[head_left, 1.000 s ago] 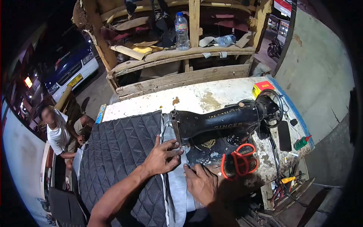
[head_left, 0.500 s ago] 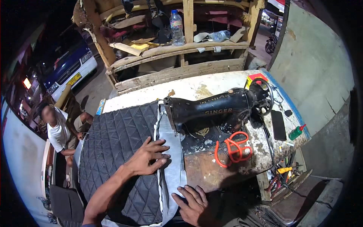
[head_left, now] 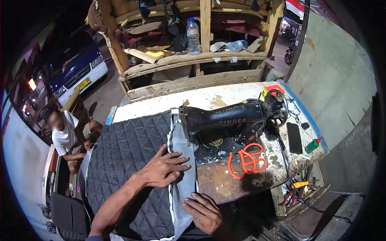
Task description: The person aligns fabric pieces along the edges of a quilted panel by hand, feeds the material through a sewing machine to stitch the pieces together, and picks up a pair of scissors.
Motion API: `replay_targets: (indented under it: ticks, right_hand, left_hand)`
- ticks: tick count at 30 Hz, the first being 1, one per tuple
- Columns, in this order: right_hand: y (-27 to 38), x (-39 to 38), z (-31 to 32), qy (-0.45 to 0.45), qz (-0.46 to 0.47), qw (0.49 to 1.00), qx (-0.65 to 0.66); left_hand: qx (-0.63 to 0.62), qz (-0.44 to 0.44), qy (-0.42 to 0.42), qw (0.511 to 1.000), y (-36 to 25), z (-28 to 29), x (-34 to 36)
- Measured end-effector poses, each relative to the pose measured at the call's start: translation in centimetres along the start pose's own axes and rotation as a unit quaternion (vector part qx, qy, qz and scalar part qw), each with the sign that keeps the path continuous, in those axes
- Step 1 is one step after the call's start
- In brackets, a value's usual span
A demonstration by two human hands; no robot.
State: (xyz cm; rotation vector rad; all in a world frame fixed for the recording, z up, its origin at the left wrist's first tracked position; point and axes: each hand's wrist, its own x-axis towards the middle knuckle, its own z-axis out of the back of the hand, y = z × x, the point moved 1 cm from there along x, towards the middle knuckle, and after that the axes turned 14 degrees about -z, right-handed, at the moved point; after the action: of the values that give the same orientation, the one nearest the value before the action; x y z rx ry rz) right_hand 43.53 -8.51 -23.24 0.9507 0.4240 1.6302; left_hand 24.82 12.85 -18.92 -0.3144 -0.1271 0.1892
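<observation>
My left hand (head_left: 163,170) rests palm down with spread fingers across a white-edged seam between black quilted fabric (head_left: 128,144) and a pale grey fabric strip (head_left: 181,140). Lower right of it, my right hand (head_left: 204,213) lies with extended fingers on the strip's right edge; its thumb is not clearly visible. The strip runs up beside the needle end of a black sewing machine (head_left: 225,116), where the exact contact cannot be made out. Orange-handled scissors (head_left: 247,160) lie on the machine's worn bed, right of my hands.
A phone (head_left: 294,137), green bottle (head_left: 311,145) and red-yellow box (head_left: 271,89) sit on the white table (head_left: 152,100). A drawer of tools (head_left: 299,184) is lower right. A seated person (head_left: 64,136) is at left, wooden shelving with bottles (head_left: 193,60) behind, a van (head_left: 80,76) outside.
My right hand has come down from near the machine bed to the strip's lower part, fingers stretching over it. My left hand has shifted slightly on the seam. The fabric's position looks slightly altered.
</observation>
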Motion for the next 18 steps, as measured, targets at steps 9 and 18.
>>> replay_targets:
  ticks: [9,18]
  right_hand:
    - [-1.1,-0.1,0.1,0.001,0.035,0.999,0.008]
    - [-1.2,-0.2,0.5,0.034,0.027,0.999,0.008]
  left_hand:
    - [0.054,-0.018,-0.008,0.998,-0.5,-0.2,0.4]
    - [0.047,-0.001,-0.031,0.998,-0.8,-1.5,0.4]
